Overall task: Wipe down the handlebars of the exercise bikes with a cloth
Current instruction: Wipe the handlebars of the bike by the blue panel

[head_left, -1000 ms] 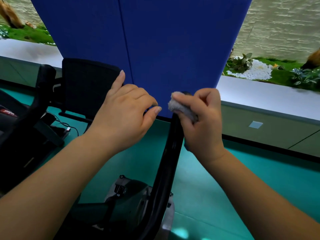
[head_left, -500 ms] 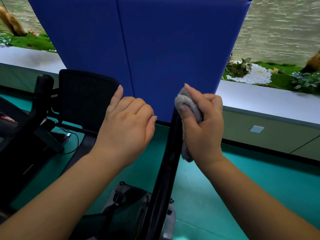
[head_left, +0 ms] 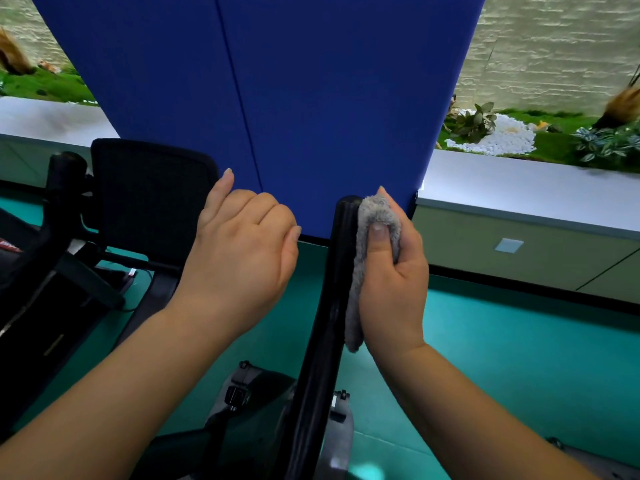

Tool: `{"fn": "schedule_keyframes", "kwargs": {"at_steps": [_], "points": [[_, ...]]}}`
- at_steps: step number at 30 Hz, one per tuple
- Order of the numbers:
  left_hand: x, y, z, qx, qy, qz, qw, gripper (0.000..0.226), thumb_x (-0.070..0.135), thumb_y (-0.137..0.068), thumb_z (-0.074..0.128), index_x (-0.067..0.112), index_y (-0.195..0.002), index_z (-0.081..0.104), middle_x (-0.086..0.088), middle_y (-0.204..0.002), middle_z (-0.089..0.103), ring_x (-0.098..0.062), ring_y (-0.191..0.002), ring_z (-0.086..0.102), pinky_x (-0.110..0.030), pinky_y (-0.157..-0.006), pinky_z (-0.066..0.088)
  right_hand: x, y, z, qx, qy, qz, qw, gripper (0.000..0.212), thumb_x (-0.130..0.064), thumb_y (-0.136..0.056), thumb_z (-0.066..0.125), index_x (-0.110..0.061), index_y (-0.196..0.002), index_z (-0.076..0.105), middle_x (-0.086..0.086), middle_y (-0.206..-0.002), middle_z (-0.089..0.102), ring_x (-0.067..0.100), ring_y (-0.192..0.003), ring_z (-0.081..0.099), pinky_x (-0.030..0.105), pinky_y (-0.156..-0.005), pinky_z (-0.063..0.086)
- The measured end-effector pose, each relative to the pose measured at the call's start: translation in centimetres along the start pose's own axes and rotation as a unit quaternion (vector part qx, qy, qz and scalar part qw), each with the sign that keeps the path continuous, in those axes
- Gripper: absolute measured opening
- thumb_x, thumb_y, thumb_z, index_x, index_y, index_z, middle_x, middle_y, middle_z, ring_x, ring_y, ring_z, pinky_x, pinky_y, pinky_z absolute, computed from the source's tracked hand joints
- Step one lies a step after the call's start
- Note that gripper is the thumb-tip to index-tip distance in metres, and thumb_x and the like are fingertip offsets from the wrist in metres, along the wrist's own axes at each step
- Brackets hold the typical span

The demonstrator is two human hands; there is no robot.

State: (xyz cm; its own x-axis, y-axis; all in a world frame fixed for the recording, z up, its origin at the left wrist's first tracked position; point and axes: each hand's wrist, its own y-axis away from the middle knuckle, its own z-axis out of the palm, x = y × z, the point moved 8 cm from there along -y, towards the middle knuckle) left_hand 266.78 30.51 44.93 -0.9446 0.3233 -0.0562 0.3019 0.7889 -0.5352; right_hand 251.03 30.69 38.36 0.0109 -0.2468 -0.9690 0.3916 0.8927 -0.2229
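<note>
A black handlebar (head_left: 333,299) of the exercise bike rises through the middle of the view, its rounded tip in front of the blue panel. My right hand (head_left: 398,282) grips a grey fluffy cloth (head_left: 356,271) and presses it against the right side of the bar near the tip, thumb on top of the cloth. My left hand (head_left: 242,251) hovers left of the bar, apart from it, fingers loosely curled and index finger straight; nothing shows in it. The bike's body (head_left: 256,393) lies below, between my forearms.
A tall blue partition (head_left: 311,98) stands right behind the bar. A black mesh seat back (head_left: 149,195) and another black machine (head_left: 41,271) are at the left. A white ledge (head_left: 519,192) with plants runs along the right. The floor (head_left: 519,358) is teal.
My right hand has turned the cloth from over the bar's tip to its right side and slid it down along the bar. The left hand has barely moved.
</note>
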Motion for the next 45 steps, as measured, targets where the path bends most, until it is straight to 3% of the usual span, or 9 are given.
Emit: {"fn": "schedule_keyframes", "kwargs": {"at_steps": [4,15,18,20,26,31,35,39,45], "points": [[0.0,0.1,0.0,0.003,0.005,0.000,1.000,0.030,0.028,-0.094,0.037,0.014,-0.081,0.061,0.001,-0.081,0.057,-0.023,-0.087,0.050,-0.034,-0.117,0.004,2.3,2.3,-0.3,0.006,-0.044,0.110,0.993,0.029,-0.026,-0.100,0.046,-0.029,-0.125,0.059,-0.011,-0.123,0.064,0.002,-0.115,0.058,0.034,-0.104,0.045],[-0.1,0.0,0.2,-0.002,0.006,-0.007,1.000,0.030,0.028,-0.094,0.036,0.015,-0.081,0.060,0.002,-0.080,0.055,-0.023,-0.088,0.050,-0.033,-0.117,0.001,3.2,0.8,1.6,-0.103,-0.116,0.271,0.950,0.033,-0.044,-0.098,0.044,-0.019,-0.093,0.066,0.006,-0.075,0.062,0.026,-0.073,0.060,0.061,-0.079,0.052],[-0.1,0.0,0.2,0.001,0.006,-0.009,1.000,0.030,0.027,-0.094,0.036,0.015,-0.081,0.060,0.002,-0.080,0.054,-0.023,-0.088,0.050,-0.033,-0.117,0.001,3.9,2.8,1.5,-0.120,-0.109,0.312,0.936,0.039,-0.046,-0.097,0.046,-0.022,-0.071,0.063,0.008,-0.067,0.059,0.024,-0.065,0.057,0.051,-0.066,0.056],[-0.2,-0.1,0.3,0.001,0.006,-0.010,1.000,0.030,0.027,-0.094,0.036,0.015,-0.081,0.061,0.001,-0.079,0.055,-0.024,-0.088,0.051,-0.033,-0.117,0.001,3.5,1.9,1.2,-0.120,-0.062,0.298,0.945,0.041,-0.045,-0.098,0.045,-0.018,-0.071,0.059,0.002,-0.060,0.058,0.018,-0.055,0.056,0.031,-0.052,0.052],[-0.1,0.0,0.3,0.004,0.009,-0.011,1.000,0.030,0.027,-0.093,0.037,0.014,-0.081,0.061,0.000,-0.080,0.055,-0.026,-0.088,0.051,-0.033,-0.117,0.002,0.9,-1.5,1.8,-0.136,-0.088,0.205,0.965,0.033,-0.041,-0.101,0.039,-0.021,-0.106,0.064,-0.001,-0.073,0.063,0.013,-0.061,0.061,0.027,-0.054,0.055],[-0.1,0.1,0.2,0.006,0.020,-0.007,1.000,0.029,0.027,-0.093,0.037,0.015,-0.082,0.061,0.002,-0.081,0.055,-0.023,-0.088,0.050,-0.033,-0.117,0.002,1.7,-1.5,0.8,-0.125,-0.056,0.172,0.976,0.024,-0.031,-0.099,0.047,-0.020,-0.107,0.067,-0.003,-0.088,0.072,0.014,-0.078,0.068,0.038,-0.077,0.057],[-0.2,0.0,0.3,0.002,0.016,-0.008,1.000,0.030,0.028,-0.093,0.037,0.015,-0.082,0.061,0.001,-0.080,0.055,-0.025,-0.088,0.051,-0.033,-0.117,0.002,-3.2,-5.2,2.0,-0.208,0.059,-0.014,0.976,0.018,-0.021,-0.095,0.055,-0.026,-0.102,0.071,-0.012,-0.113,0.069,0.003,-0.108,0.062,0.024,-0.096,0.048],[-0.1,0.0,0.3,0.002,0.016,-0.013,1.000,0.028,0.028,-0.093,0.038,0.015,-0.082,0.060,0.001,-0.080,0.055,-0.025,-0.088,0.050,-0.033,-0.117,0.002,-4.8,-6.1,3.1,-0.288,0.220,-0.092,0.928,0.015,-0.025,-0.092,0.061,-0.034,-0.100,0.069,-0.009,-0.109,0.066,0.002,-0.100,0.061,0.013,-0.083,0.046],[-0.1,0.0,0.2,0.001,0.024,-0.012,1.000,0.029,0.028,-0.093,0.037,0.015,-0.081,0.060,0.001,-0.080,0.054,-0.025,-0.087,0.050,-0.031,-0.117,0.000,-5.3,-4.4,1.8,-0.234,0.226,-0.122,0.938,0.021,-0.022,-0.088,0.066,-0.037,-0.102,0.068,-0.003,-0.103,0.052,-0.005,-0.092,0.052,0.002,-0.079,0.035]]}}
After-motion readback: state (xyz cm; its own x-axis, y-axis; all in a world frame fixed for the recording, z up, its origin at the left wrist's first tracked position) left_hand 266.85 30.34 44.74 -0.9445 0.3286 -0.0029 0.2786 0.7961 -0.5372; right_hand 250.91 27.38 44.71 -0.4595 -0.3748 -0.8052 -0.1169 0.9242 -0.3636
